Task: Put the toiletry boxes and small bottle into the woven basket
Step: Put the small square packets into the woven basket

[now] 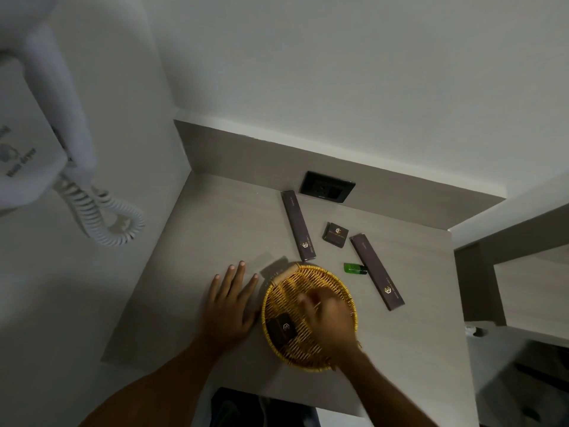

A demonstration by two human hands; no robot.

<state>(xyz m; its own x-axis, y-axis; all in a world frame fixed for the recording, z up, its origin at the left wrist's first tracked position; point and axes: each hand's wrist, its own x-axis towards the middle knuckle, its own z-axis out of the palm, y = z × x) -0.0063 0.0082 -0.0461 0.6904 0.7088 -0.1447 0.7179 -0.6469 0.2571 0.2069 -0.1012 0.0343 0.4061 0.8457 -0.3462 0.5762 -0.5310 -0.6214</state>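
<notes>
A round woven basket (278,292) sits on the grey counter (221,223), with one small dark square box (281,328) lying in its left part. My right hand (329,318) hovers over the basket, blurred, fingers loosely apart with nothing seen in it. My left hand (229,306) lies flat on the counter just left of the basket, fingers spread. Beyond the basket lie a long dark box (298,224), a small square dark box (335,235), a second long dark box (377,271) and a small green bottle (354,268) on its side.
A black wall socket (328,186) is set in the backsplash behind the boxes. A white wall hair dryer (37,124) with a coiled cord (101,214) hangs at the left. A mirror frame (523,272) stands at the right. The counter's front edge runs below the basket.
</notes>
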